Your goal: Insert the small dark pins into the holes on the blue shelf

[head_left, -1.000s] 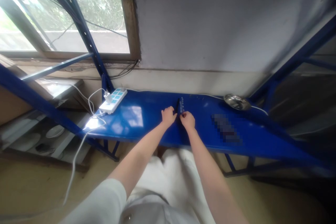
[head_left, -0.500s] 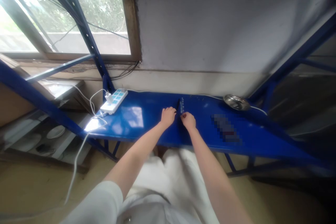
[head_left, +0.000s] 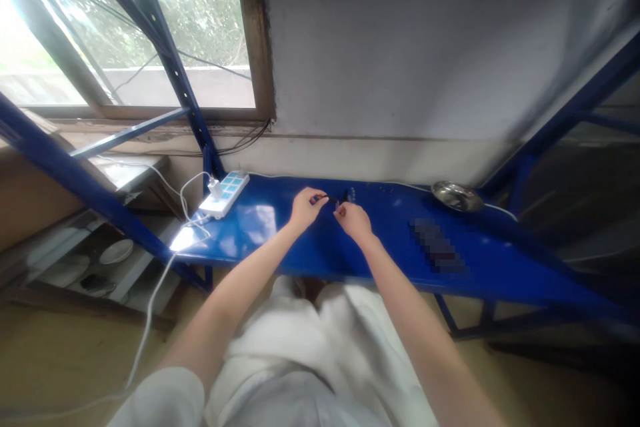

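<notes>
The left hand [head_left: 309, 209], previously palm-down on the table [head_left: 280, 240], had been raised and turned, with its thumb and fingers pinching a slim black item [head_left: 330, 198]. That item lay between the two hands, its far end at the right hand [head_left: 356, 221], whose fingertips were pressed together on a small clear piece [head_left: 337, 205]. Both hands were thus engaged together, just beside the remaining clear pieces [head_left: 352, 195]; exact contact between the held parts could not be determined.

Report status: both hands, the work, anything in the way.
Left hand: pinching thin dark item. Right hand: closed, seemingly on small translucent piece. Clear pieces on blue table just beyond right hand, could get knocked.
</notes>
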